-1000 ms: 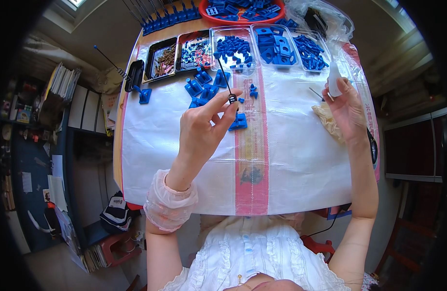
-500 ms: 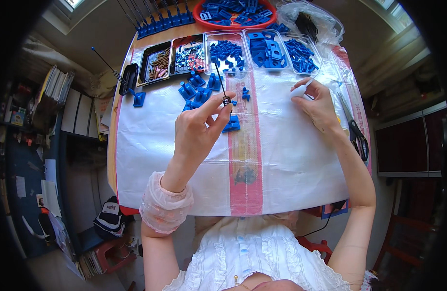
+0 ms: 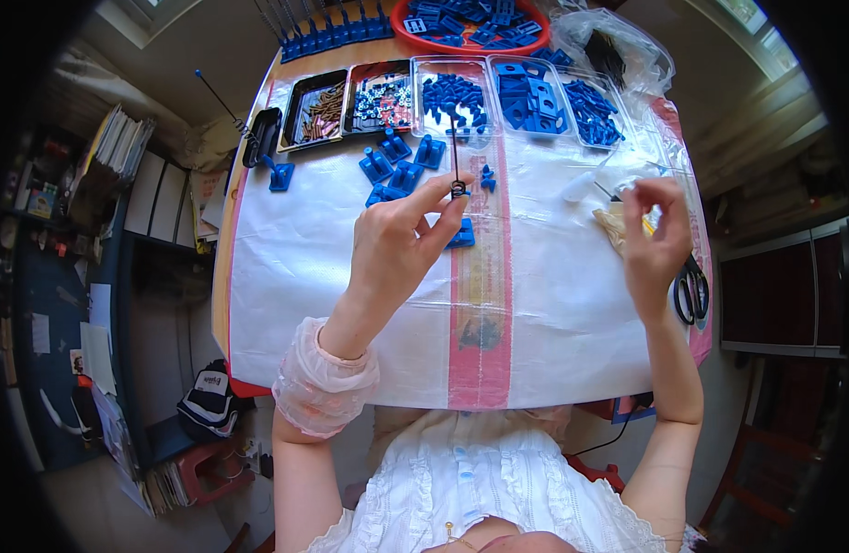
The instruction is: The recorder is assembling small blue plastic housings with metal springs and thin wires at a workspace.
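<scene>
My left hand (image 3: 397, 241) pinches a thin black rod with a coil spring (image 3: 457, 189) at its lower end, the rod pointing up and away. Just beyond those fingertips a blue plastic base (image 3: 461, 233) shows partly. My right hand (image 3: 659, 235) is raised at the right with curled fingers. Whatever lies in its pinch, if anything, I cannot make out. Beside it a small white bottle (image 3: 583, 187) rests on the sheet, next to a crumpled yellowish piece (image 3: 610, 226) and a thin dark tip. Several blue bases with pegs (image 3: 401, 170) stand left of centre.
Along the far side stand trays of screws (image 3: 325, 115), nuts (image 3: 380, 100), blue caps (image 3: 452, 92), blue plates (image 3: 530, 97) and small blue parts (image 3: 592, 111). Behind them is a red basin (image 3: 470, 44). Scissors (image 3: 691, 293) lie at the right edge; a sprung rod (image 3: 223, 106) leans at the left.
My right hand has let go of the white bottle and moved right and nearer. My left hand keeps its hold on the sprung rod. The whole view has shifted slightly.
</scene>
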`<action>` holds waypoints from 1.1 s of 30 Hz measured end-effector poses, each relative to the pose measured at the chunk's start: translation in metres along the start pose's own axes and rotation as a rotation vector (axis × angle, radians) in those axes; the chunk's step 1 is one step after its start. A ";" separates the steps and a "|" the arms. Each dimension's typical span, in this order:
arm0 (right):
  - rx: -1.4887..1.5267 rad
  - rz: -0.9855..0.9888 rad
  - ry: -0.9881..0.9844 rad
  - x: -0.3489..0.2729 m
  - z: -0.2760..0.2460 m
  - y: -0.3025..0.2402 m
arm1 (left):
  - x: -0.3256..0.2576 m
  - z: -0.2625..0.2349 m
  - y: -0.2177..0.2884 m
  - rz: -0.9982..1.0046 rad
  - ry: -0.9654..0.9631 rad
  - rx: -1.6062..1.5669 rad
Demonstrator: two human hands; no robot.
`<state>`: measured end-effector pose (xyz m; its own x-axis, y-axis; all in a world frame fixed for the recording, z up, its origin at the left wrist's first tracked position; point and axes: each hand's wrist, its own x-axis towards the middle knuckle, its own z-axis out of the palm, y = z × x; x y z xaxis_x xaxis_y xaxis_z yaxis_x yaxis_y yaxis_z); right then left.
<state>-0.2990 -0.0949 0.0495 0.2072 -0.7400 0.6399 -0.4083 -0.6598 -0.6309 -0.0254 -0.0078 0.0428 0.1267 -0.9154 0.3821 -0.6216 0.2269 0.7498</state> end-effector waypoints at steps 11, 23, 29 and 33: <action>0.520 0.206 -0.580 0.007 0.094 -0.039 | -0.001 -0.003 0.001 -0.105 -0.050 -0.125; 0.413 0.267 -0.595 0.007 0.093 -0.048 | -0.003 -0.008 0.002 -0.266 -0.083 -0.333; 0.433 0.352 -0.652 0.009 0.094 -0.048 | -0.003 -0.017 0.004 -0.295 -0.180 -0.352; 0.459 0.361 -0.645 0.007 0.095 -0.043 | -0.009 -0.032 -0.003 -0.219 -0.297 -0.157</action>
<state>-0.1955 -0.0836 0.0396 0.6545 -0.7518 0.0805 -0.1764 -0.2554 -0.9506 0.0001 0.0102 0.0542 -0.0003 -0.9988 0.0482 -0.4760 0.0425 0.8784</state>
